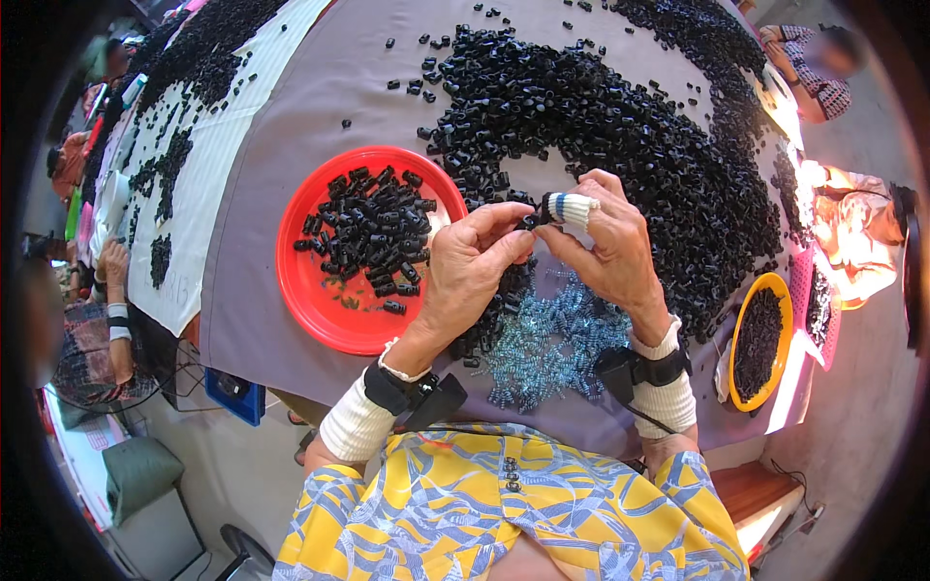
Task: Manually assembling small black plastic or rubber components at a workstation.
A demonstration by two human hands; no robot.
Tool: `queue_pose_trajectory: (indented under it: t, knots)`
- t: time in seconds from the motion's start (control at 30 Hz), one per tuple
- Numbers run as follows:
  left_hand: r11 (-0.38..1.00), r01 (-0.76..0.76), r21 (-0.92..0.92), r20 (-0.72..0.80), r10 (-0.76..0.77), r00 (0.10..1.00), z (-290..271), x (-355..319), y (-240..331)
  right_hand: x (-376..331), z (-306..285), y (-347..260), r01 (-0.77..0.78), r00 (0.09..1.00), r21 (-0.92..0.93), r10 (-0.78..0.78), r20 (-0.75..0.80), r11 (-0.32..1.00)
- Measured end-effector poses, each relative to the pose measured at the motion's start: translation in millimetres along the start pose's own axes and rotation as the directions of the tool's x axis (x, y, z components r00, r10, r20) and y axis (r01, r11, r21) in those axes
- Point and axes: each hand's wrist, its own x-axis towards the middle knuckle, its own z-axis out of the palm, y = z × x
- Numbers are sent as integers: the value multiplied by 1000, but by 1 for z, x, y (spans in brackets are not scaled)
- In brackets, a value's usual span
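Note:
My left hand (470,266) and my right hand (605,247) meet above the grey table (281,290), pinching one small black plastic part (530,221) between their fingertips. A white knitted finger cot covers my right index finger. Below my hands lies a heap of small blue-grey metal springs (547,344). A large pile of the same black parts (601,126) spreads across the table beyond my hands. To the left stands a red plate (310,281) holding several black parts.
A yellow bowl (758,339) filled with black parts sits at the right table edge, next to a pink tray (804,281). White sheets with more black parts (174,155) lie at the far left. Other people sit at the left and upper right.

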Motion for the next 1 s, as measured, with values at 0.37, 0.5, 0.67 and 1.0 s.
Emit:
queue_pose_trajectory:
  t: [0.37,0.5,0.67,1.0]
  knots:
    - [994,-36,100,-2,36,999,-2,0,0,-3,-3,-3,25,996,-38,-21,90,999]
    - [994,-36,101,-18,38,999,1,-1,-1,-3,-3,-8,48,993,-187,-26,119,981]
    - [986,-67,151,-15,70,997,2,0,-3,-4,-3,-11,33,992,-266,0,125,963]
    - [992,-43,123,-12,44,999,3,2,-2,-9,0,-8,-26,988,-284,68,138,958]
